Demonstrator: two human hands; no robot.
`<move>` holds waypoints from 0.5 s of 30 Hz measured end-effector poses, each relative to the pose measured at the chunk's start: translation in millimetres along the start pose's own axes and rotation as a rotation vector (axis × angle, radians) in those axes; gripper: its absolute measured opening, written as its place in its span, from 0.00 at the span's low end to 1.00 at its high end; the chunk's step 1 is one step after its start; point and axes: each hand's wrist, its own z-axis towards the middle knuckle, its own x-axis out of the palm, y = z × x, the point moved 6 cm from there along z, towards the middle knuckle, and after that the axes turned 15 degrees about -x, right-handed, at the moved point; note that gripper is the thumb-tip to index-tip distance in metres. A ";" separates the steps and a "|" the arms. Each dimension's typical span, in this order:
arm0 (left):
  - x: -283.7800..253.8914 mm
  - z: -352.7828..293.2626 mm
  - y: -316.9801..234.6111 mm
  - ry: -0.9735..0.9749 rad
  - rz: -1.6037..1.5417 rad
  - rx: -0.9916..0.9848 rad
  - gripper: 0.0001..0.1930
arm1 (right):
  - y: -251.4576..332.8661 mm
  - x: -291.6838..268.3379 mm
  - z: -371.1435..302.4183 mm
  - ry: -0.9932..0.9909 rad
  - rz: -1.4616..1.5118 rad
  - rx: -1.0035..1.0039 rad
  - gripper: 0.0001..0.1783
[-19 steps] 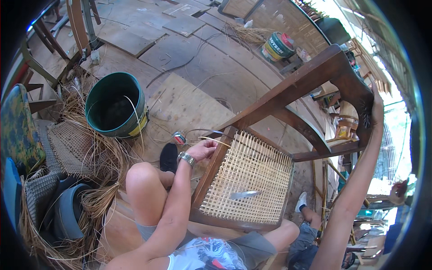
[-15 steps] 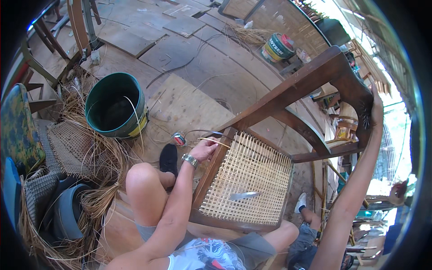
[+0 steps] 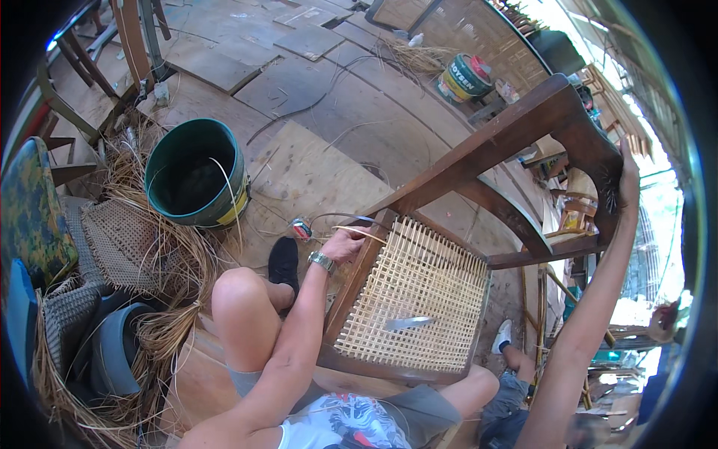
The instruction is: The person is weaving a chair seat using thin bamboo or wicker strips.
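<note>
A dark wooden chair (image 3: 479, 179) lies tilted across my lap, its back toward the upper right. Its seat is a woven cane panel (image 3: 419, 288) in an open grid. My left hand (image 3: 344, 245), with a metal watch on the wrist, is closed at the left seat rail; its fingertips are hidden behind the rail. Beside it a loose cane strand (image 3: 359, 230) curves out of the weave's upper left corner. My right hand (image 3: 630, 179) grips the carved top of the chair back, arm stretched out. On the cane panel rests a shiny metal blade (image 3: 409, 323).
Left of me stands a green bucket (image 3: 196, 173) among bundles of cane strands (image 3: 170, 329). A small red-and-white item (image 3: 301, 229) lies by my shoe. A paint pail (image 3: 465, 78) sits farther back. Another person's leg (image 3: 516, 359) shows to the right.
The left hand has shifted slightly, its fingers reaching further behind the seat rail. The right hand keeps its hold on the chair back. The whole view has moved a little.
</note>
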 end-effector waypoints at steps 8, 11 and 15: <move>-2.0 0.2 16.9 0.086 -0.156 -0.103 0.11 | -5.1 3.0 0.3 0.027 0.051 0.030 0.43; -5.7 -3.2 13.0 0.097 -0.283 -0.088 0.10 | -2.4 3.1 0.4 0.011 0.057 0.021 0.44; -3.4 -13.1 -5.1 0.017 -0.020 -0.103 0.09 | -2.3 -1.7 0.6 0.016 -0.013 0.019 0.44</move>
